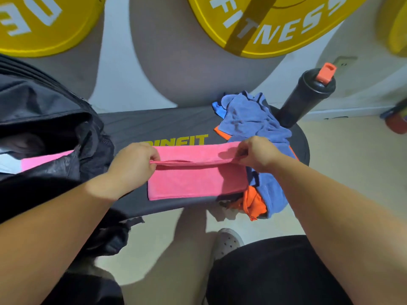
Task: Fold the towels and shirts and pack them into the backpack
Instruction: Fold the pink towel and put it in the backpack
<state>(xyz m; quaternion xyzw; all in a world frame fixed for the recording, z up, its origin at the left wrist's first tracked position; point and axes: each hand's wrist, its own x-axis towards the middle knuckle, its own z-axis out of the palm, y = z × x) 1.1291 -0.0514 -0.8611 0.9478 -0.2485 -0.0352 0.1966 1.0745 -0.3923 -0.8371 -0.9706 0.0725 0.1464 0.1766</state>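
Note:
A pink towel (196, 179) lies partly folded on the black bench (154, 124). My left hand (134, 161) pinches its left folded edge and my right hand (255, 154) pinches the right one, lifting the upper layers. A crumpled blue towel (251, 119) and an orange garment (253, 203) lie heaped on the bench's right end, partly under my right wrist. The black backpack (55, 119) stands open at the left, with pink and white cloth (41, 160) showing inside.
A black shaker bottle (306, 95) with an orange cap stands behind the blue towel. Yellow weight plates (275, 25) hang on the wall above. My legs and a grey clog (228, 242) are on the pale floor below the bench.

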